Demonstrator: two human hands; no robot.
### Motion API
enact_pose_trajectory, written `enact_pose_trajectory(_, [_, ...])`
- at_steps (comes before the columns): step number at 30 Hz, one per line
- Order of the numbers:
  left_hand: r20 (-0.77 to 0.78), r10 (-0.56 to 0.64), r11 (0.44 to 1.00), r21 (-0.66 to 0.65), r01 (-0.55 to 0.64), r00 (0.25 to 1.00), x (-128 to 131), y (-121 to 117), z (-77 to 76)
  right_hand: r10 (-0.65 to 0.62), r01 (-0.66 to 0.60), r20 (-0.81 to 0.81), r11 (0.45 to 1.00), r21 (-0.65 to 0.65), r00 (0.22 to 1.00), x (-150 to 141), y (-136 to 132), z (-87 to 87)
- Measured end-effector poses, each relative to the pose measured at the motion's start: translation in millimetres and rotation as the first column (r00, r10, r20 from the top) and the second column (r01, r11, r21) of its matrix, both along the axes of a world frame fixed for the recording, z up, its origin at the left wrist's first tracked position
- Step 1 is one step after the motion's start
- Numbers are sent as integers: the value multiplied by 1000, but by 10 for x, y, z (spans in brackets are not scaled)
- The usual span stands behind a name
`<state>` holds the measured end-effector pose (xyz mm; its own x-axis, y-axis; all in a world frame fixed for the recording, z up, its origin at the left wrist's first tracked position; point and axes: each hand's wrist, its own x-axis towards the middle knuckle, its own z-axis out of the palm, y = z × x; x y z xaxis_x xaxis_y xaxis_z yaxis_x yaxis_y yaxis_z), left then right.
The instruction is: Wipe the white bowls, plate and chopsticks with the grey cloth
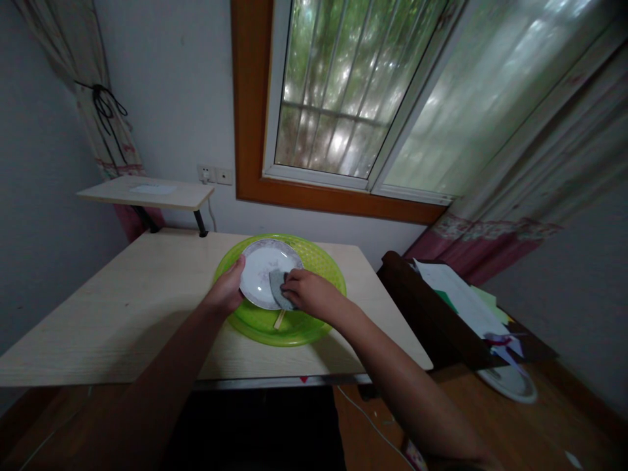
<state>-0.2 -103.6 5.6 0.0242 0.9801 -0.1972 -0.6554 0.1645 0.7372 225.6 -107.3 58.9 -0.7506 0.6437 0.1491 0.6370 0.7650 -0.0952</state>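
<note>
A white plate (pixel 258 271) with a faint floral pattern and a grey patterned rim is tilted over a round green basin (pixel 324 265). My left hand (pixel 229 288) grips the plate by its left edge, thumb on the rim. In my right hand (pixel 307 291) a grey cloth (pixel 279 288) is pinched and pressed against the plate's right inner side. The fingertips of that hand are partly hidden by the cloth. Below the plate, a short piece of a light wooden stick (pixel 279 319) shows inside the basin.
The basin stands on a pale wooden table (pixel 127 307). A small raised shelf (pixel 186 193) with a paper on it is at the back left. Right of the table, a dark brown piece of furniture (pixel 407 307) holds papers (pixel 456 297). A barred window (pixel 338 91) is behind.
</note>
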Motion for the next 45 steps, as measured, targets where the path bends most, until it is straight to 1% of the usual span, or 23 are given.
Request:
enact_pose_trajectory(2, [-4, -37, 999, 20, 37, 999, -6, -7, 11, 98, -105, -79, 990, -90, 992, -40, -8, -28])
enact_pose_trajectory(5, [-9, -69, 996, 49, 69, 998, -15, 1, -16, 191, -228, -214, 960, -160, 958, -177, -38, -59])
enact_pose_trajectory(7, [-23, -63, 997, 53, 64, 998, -27, 19, -57, 244, -298, -280, 939, -171, 928, -283, -67, -58])
enact_pose_trajectory(9, [-37, -48, 998, 40, 50, 998, -40, 34, -93, 274, -338, -324, 928, -158, 905, -367, -89, -45])
enact_pose_trajectory(12, [-15, -107, 993, 42, 107, 994, -47, 37, -104, 286, -346, -339, 929, -129, 896, -426, -81, -30])
enact_pose_trajectory(14, [14, -169, 984, 62, 168, 985, -41, 27, -86, 291, -330, -296, 940, -89, 910, -436, -47, -40])
enact_pose_trajectory(17, [19, -205, 977, 71, 203, 979, -21, 8, -52, 254, -253, -164, 967, 27, 953, -445, 20, -85])
enact_pose_trajectory(19, [10, -187, 980, 74, 185, 982, -5, 0, -38, 178, -167, -93, 980, 112, 980, -449, 61, -117])
enact_pose_trajectory(21, [10, -146, 986, 83, 145, 989, 9, -3, -32, 96, -84, -63, 980, 180, 993, -443, 101, -133])
enact_pose_trajectory(25, [34, -107, 992, 78, 104, 994, 22, 12, -42, 1, 10, -39, 963, 269, 999, -376, 202, -112])
enact_pose_trajectory(28, [48, -97, 994, 48, 95, 994, 7, 39, -59, -82, 78, 5, 957, 280, 997, -290, 278, -75])
enact_pose_trajectory(30, [57, -99, 995, 30, 98, 993, -11, 49, -62, -145, 126, 59, 960, 250, 988, -225, 309, -52])
enact_pose_trajectory(32, [62, -105, 994, 10, 104, 993, -24, 45, -47, -170, 147, 119, 972, 185, 978, -157, 316, -33])
enact_pose_trajectory(34, [59, -110, 994, -3, 111, 992, -25, 28, -19, -151, 142, 116, 986, 88, 982, -96, 298, -18])
enact_pose_trajectory(37, [48, -121, 993, 12, 120, 992, -12, 5, 13, -55, 51, -35, 993, -109, 998, -56, 228, -13])
enact_pose_trajectory(39, [48, -116, 993, 25, 115, 992, -3, 5, 10, 29, -64, -155, 971, -229, 988, -87, 169, -26])
enact_pose_trajectory(40, [49, -110, 994, 28, 108, 993, -1, 9, 3, 70, -126, -210, 956, -265, 975, -120, 141, -38])
enact_pose_trajectory(42, [49, -103, 994, 26, 102, 993, -1, 15, -9, 155, -248, -316, 928, -279, 936, -213, 101, -69])
enact_pose_trajectory(44, [43, -111, 994, 11, 111, 993, -4, 8, -6, 233, -352, -406, 902, -250, 884, -320, 88, -101])
enact_pose_trajectory(45, [39, -120, 993, 4, 120, 992, -5, -2, 3, 259, -385, -437, 894, -229, 861, -372, 92, -114])
